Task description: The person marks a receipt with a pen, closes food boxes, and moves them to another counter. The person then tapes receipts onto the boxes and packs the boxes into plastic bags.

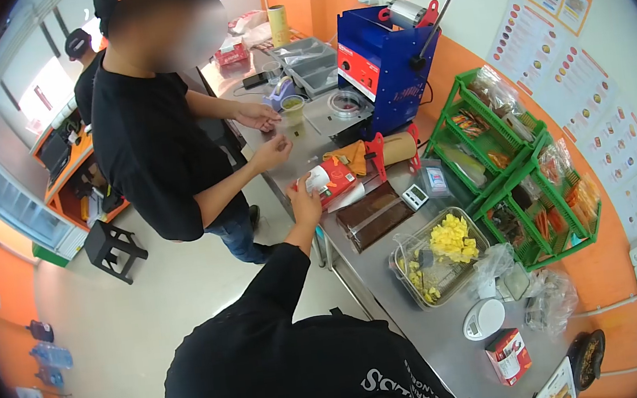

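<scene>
A red-and-white packet (341, 178) is on the wearer's side of the blue machine (392, 69), its near edge gripped by the closed fingers of the left hand (306, 203); the right hand is out of view, so its fingers cannot be told. Farther from the machine come a brown slab (372, 218), a timer (415, 197) and a container (446, 272) of yellow pieces (453, 239). A co-worker's hands (272, 152) hover left of the machine, near a cup (293, 104).

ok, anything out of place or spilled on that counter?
No clear spill or damage on the counter. Mildly untidy: the yellow chunks sit unevenly in the clear tray, heaped at one end and scattered at the other, and crumpled plastic bags lie loose beside it, near the white scale.
</scene>
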